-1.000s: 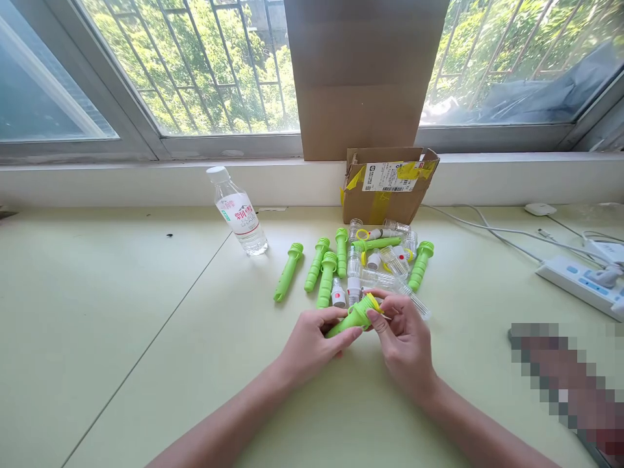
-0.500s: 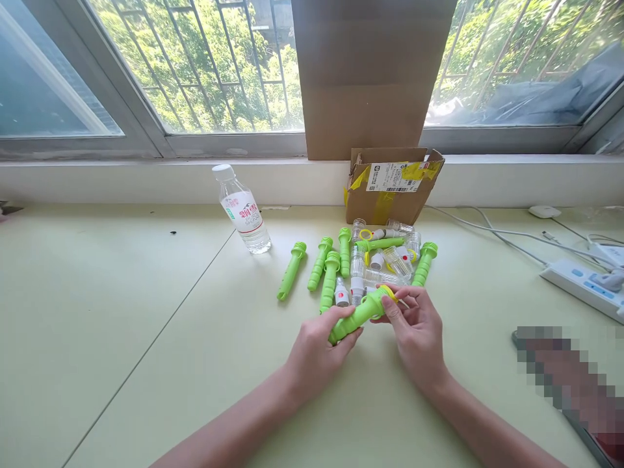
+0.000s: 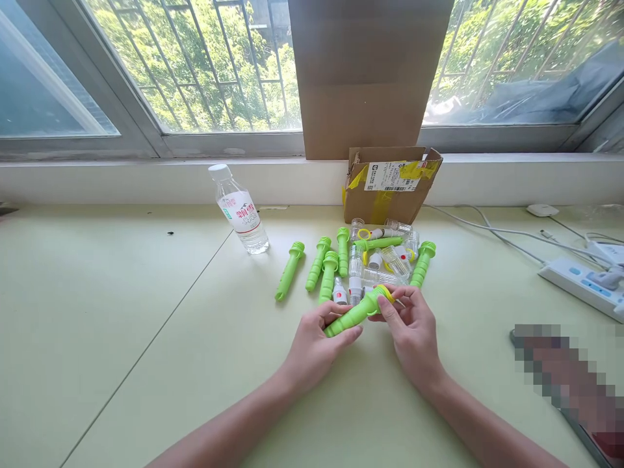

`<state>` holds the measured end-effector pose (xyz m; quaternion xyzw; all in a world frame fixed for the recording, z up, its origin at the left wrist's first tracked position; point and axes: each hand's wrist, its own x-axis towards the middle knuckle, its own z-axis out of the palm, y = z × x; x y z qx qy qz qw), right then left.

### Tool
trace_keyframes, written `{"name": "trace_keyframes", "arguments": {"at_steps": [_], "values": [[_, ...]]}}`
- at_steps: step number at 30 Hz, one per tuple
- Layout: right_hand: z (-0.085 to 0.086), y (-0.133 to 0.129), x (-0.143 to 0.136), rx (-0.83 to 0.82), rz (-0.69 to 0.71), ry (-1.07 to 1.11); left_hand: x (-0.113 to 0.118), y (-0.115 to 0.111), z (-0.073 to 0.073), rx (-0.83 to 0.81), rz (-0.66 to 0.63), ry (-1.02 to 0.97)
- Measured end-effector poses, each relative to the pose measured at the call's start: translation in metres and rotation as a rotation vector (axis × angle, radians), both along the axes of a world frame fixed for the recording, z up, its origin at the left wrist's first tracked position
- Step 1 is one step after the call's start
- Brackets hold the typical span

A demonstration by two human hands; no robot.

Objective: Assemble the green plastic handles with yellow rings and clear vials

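Observation:
A green ribbed tube (image 3: 358, 313) lies slanted between my hands, low over the table. My left hand (image 3: 319, 341) is wrapped round its lower end. At the upper end, my right hand (image 3: 412, 325) pinches the tube beside a yellow ring (image 3: 384, 292) around its top. Just beyond are several more green tubes, one (image 3: 290, 272) lying furthest left and another (image 3: 422, 264) at the right. Among them lie clear ribbed cylinders (image 3: 398, 262), white pieces with red dots (image 3: 340, 292) and loose yellow rings (image 3: 363, 234).
A water bottle (image 3: 242, 211) stands at the back left. Behind the parts is an open cardboard box (image 3: 385, 188). White cables run to a power strip (image 3: 582, 286) at the right. A pixelated dark object (image 3: 570, 383) lies at the lower right.
The view has shifted slightly. My left hand has turned a little around the tube's lower end, and its fingers sit differently. My right hand stays at the ringed end.

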<state>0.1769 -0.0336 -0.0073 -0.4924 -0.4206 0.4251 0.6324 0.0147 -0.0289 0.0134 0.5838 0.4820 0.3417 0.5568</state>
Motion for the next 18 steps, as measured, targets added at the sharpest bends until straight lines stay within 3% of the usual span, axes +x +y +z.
{"name": "trace_keyframes", "arguments": {"at_steps": [7,18], "values": [[0.001,0.000,-0.002,-0.001,0.020,-0.009,-0.004,0.005,0.004,-0.142,-0.005,-0.018],[-0.003,-0.004,-0.002,0.049,0.028,-0.075,-0.011,0.013,0.003,-0.178,-0.195,-0.102]]}}
